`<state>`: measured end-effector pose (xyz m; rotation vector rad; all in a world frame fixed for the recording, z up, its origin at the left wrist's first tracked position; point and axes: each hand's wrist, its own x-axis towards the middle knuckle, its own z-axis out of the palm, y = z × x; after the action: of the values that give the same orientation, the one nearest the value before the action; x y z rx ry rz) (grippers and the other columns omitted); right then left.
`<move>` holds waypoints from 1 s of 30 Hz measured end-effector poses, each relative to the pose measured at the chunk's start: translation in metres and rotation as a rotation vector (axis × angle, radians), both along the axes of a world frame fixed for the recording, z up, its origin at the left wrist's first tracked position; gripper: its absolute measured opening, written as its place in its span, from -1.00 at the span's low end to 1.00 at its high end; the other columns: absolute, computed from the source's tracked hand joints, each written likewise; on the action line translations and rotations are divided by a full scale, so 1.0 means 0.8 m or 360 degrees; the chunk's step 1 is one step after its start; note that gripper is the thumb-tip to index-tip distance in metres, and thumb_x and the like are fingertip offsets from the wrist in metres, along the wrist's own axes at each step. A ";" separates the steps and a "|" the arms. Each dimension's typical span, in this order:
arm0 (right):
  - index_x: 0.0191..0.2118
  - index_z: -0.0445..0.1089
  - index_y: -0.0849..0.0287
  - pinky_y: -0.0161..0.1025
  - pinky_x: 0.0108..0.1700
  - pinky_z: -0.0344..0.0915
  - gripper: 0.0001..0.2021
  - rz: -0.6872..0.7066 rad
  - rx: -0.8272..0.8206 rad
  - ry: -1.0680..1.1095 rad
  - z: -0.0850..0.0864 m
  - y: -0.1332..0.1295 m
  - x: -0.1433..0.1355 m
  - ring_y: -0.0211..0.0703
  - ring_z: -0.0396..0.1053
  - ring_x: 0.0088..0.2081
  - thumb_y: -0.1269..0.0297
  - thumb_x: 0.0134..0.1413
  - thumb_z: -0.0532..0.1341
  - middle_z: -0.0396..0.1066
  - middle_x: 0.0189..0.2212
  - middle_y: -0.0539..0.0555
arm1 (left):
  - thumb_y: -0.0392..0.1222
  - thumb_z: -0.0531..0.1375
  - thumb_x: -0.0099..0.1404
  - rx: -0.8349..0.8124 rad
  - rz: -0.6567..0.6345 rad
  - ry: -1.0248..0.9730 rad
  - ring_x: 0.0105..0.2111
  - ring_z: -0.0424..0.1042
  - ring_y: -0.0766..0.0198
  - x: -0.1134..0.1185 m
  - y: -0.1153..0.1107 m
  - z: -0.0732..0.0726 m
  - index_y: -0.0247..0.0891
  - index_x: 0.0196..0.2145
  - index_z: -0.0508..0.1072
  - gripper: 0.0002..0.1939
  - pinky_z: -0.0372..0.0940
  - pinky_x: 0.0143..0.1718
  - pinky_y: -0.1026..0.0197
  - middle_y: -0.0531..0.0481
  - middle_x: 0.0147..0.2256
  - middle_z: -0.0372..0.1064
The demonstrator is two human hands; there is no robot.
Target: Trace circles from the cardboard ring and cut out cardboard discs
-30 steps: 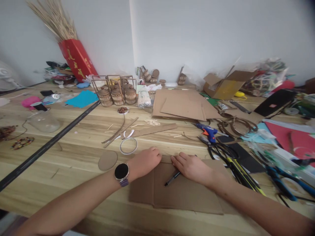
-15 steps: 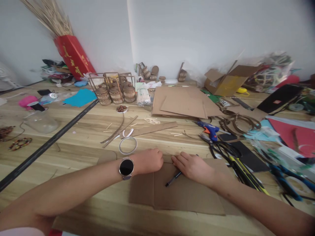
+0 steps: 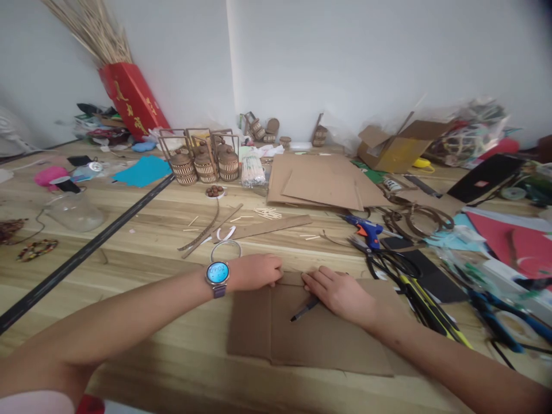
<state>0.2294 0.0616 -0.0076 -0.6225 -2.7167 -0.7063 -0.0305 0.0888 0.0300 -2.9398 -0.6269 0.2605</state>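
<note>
Wooden table [image 3: 172, 351]: two hands [image 3: 261, 271], one pen [image 3: 305, 309] over cardboard [image 3: 328, 342].

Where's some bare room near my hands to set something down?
There's bare wooden tabletop between your left forearm and the cardboard sheet, and more between that forearm and the black strip, bar small scraps. It's crowded beyond your right forearm: glue gun, scissors, yellow-and-black tool.

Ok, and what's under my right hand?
A black pen sticks out from beneath your right hand, over cardboard; the pen's middle and whatever else it covers are hidden.
</note>
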 end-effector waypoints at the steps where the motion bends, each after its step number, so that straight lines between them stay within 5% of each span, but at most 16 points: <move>1: -0.11 0.53 0.39 -0.21 -0.44 0.35 -0.65 -0.0002 -0.0003 0.0009 0.000 0.000 0.000 -0.06 0.45 -0.35 0.42 0.47 -0.01 0.55 -0.39 0.18 | -0.12 0.23 0.43 -0.0007 -0.0008 0.0003 -0.12 0.51 0.14 0.000 0.002 -0.001 -0.27 0.04 0.44 -0.72 0.48 -0.11 0.01 -0.12 0.00 0.44; 9: -0.09 0.52 0.39 -0.23 -0.43 0.33 -0.74 0.0023 -0.0031 0.0020 -0.004 0.000 0.003 -0.07 0.45 -0.33 0.41 0.44 0.07 0.55 -0.37 0.18 | -0.28 0.19 0.43 0.0099 -0.0218 -0.0063 -0.26 0.48 0.21 -0.004 -0.011 -0.011 -0.33 -0.22 0.49 -0.90 0.41 -0.31 0.19 -0.08 -0.25 0.49; 18: -0.12 0.54 0.37 -0.23 -0.45 0.34 -0.67 0.0114 -0.0043 0.0023 0.006 0.002 0.004 -0.08 0.44 -0.35 0.47 0.45 0.00 0.55 -0.40 0.18 | -0.41 0.12 0.39 0.0171 -0.0353 -0.0222 -0.36 0.39 0.13 -0.005 -0.004 -0.018 -0.28 -0.35 0.44 -0.83 0.22 -0.49 0.19 -0.17 -0.39 0.46; 25: -0.12 0.53 0.35 -0.26 -0.41 0.34 -0.76 0.0108 -0.0052 0.0042 0.001 0.003 0.004 -0.10 0.45 -0.34 0.43 0.42 0.09 0.55 -0.40 0.17 | -0.41 0.14 0.41 0.0126 -0.0313 -0.0213 -0.32 0.44 0.18 -0.005 0.005 -0.019 -0.30 -0.34 0.45 -0.84 0.36 -0.36 0.21 -0.12 -0.35 0.48; 30: -0.12 0.52 0.36 -0.24 -0.42 0.34 -0.69 0.0096 -0.0057 0.0055 0.001 0.002 0.004 -0.09 0.45 -0.34 0.42 0.46 0.01 0.55 -0.39 0.17 | -0.18 0.21 0.44 0.0052 -0.0219 -0.0084 -0.21 0.51 0.21 -0.004 0.007 -0.019 -0.30 -0.10 0.48 -0.84 0.47 -0.18 0.08 -0.06 -0.14 0.49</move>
<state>0.2327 0.0634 -0.0065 -0.5533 -2.7095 -0.6283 -0.0333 0.0946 0.0145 -2.9499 -0.4286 0.1572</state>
